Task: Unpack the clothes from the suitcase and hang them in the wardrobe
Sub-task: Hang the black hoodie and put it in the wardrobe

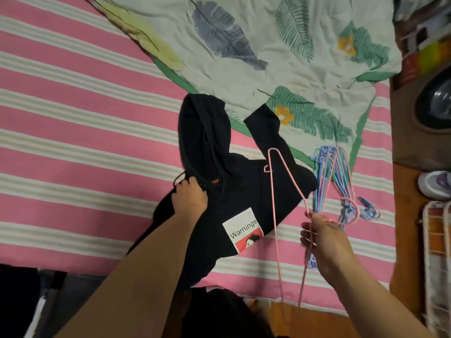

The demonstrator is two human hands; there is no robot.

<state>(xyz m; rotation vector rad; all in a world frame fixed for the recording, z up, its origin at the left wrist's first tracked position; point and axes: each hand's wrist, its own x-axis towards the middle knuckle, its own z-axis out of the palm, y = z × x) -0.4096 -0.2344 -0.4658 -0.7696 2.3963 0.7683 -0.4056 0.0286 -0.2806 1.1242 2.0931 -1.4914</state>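
Note:
A black hoodie (pixel 241 189) with a white and red "Warnings" patch lies spread on the pink striped bed (pixel 80 123). My left hand (pixel 189 197) grips its neck opening near the hood and drawstring. My right hand (pixel 322 236) holds a thin pink wire hanger (pixel 284 176) by its lower part, and the hanger reaches up over the hoodie's right side. A bundle of several pink, blue and purple hangers (pixel 341 181) lies on the bed just right of the hoodie. No suitcase or wardrobe is in sight.
A crumpled leaf-print sheet (pixel 280 52) covers the far part of the bed. Right of the bed are a wooden floor (pixel 402 215), a shoe (pixel 434 185), a dark round basin (pixel 436 103) and a white wire rack (pixel 436 259). Dark cloth (pixel 219 313) lies at the near edge.

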